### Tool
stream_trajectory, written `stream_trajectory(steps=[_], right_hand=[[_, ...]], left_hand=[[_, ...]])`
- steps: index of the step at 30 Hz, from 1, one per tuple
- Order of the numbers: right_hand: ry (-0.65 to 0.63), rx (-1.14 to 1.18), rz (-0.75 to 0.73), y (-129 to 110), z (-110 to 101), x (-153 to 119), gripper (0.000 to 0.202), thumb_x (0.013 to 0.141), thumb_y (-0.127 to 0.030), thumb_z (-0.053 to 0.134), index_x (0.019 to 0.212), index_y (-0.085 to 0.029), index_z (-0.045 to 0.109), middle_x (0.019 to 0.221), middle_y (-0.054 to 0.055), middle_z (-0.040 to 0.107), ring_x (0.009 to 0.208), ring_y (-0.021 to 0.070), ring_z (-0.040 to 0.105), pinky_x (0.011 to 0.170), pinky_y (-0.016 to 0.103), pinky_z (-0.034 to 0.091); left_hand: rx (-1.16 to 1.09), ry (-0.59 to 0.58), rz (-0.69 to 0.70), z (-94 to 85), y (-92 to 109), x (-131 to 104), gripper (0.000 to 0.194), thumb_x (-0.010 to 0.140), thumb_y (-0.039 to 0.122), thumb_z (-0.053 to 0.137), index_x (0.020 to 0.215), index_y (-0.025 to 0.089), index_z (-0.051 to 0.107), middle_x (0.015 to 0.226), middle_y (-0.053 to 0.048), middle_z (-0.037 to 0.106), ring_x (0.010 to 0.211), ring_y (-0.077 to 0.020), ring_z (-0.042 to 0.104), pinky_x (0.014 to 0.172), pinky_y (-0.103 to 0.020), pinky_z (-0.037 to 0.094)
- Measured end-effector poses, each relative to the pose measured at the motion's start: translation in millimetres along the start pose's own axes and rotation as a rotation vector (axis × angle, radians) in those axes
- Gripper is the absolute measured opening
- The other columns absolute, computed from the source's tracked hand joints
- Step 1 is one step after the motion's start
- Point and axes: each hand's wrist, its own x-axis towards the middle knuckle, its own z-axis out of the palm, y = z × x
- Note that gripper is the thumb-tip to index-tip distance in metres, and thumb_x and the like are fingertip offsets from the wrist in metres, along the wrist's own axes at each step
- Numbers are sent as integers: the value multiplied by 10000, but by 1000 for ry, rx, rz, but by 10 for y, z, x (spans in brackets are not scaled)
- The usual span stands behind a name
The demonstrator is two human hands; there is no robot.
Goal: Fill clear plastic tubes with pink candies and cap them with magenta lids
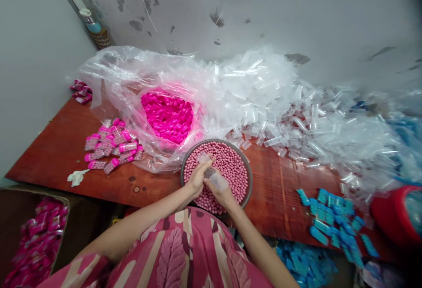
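A round bowl full of small pink beads sits at the table's front edge, close to my body. Over the beads, my left hand is closed on a small clear plastic tube. Close beside it, my right hand is closed around another clear plastic tube. My fingertips nearly meet, and some fingers are hidden. Just behind the bowl lies an open plastic bag with bright pink caps in it.
A heap of clear tubes spreads along the wall. Pink-capped filled tubes lie left on the red-brown table; blue ones lie right. A box of pink packs stands lower left, a red container far right.
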Motion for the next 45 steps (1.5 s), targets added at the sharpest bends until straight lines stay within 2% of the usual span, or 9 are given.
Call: stream_trajectory(steps=[3, 9, 12, 17, 24, 30, 34, 39, 45], right_hand=[[-63, -315, -15, 67, -193, 47, 394, 789, -279, 449, 1170, -211, 378, 1105, 65, 518, 979, 194, 495, 822, 349, 406], [-88, -984, -31, 203, -765, 255, 227, 791, -131, 385, 974, -138, 520, 1000, 158, 509, 968, 265, 443, 776, 384, 374], [-96, -927, 11, 286, -687, 397, 259, 777, -53, 320, 848, -105, 564, 900, 202, 525, 926, 288, 438, 722, 400, 369], [-164, -700, -17, 484, -332, 589, 172, 684, -43, 434, 716, -122, 583, 834, 157, 566, 859, 242, 481, 710, 338, 387], [-155, -290, -38, 580, -332, 463, 369, 649, -131, 480, 1013, -162, 530, 992, 36, 585, 892, 160, 535, 754, 287, 425], [-72, 131, 16, 453, -342, 455, 424, 637, -252, 579, 1047, -166, 512, 1013, 31, 583, 910, 167, 538, 801, 308, 406], [64, -76, -22, 475, -340, 515, 329, 649, -295, 580, 947, -160, 545, 919, 28, 587, 819, 160, 527, 748, 288, 401], [87, -239, -37, 568, -286, 578, 184, 658, -299, 570, 765, -149, 562, 789, 36, 571, 749, 173, 503, 701, 292, 397], [133, -471, -116, 427, -537, 335, 408, 728, -270, 516, 1113, -149, 453, 1123, 112, 488, 1068, 223, 413, 899, 383, 315]], left_hand=[[136, 16, 56, -82, 69, 0, 377, 742, 241, 508, 1110, 165, 523, 1157, -82, 544, 1136, -211, 426, 984, -362, 264], [644, 36, 133, -378, 208, -94, 400, 646, 204, 588, 1046, 219, 581, 1099, -37, 586, 1092, -240, 457, 986, -373, 242], [685, 102, 98, -457, 223, -145, 438, 648, 240, 596, 1082, 208, 547, 967, -44, 643, 1000, -245, 519, 934, -390, 302], [516, 41, 110, -477, 199, -187, 334, 670, 230, 580, 997, 180, 532, 907, -48, 643, 833, -186, 590, 806, -328, 411], [388, 67, 39, -462, 93, -180, 323, 638, 305, 635, 881, 177, 464, 820, -34, 637, 711, -159, 611, 676, -302, 471], [362, 26, 38, -368, 118, -207, 358, 644, 318, 639, 922, 175, 465, 812, -29, 621, 748, -154, 602, 700, -299, 479], [296, -25, 18, -341, 174, -277, 337, 685, 339, 597, 941, 164, 464, 797, -43, 624, 756, -158, 603, 726, -323, 476], [261, -35, 4, -344, 158, -292, 325, 710, 359, 559, 955, 169, 462, 757, -36, 620, 693, -148, 598, 697, -332, 480], [64, -60, -61, -362, 156, -293, 290, 689, 208, 553, 970, 194, 481, 989, -57, 566, 774, -145, 593, 736, -326, 464]])
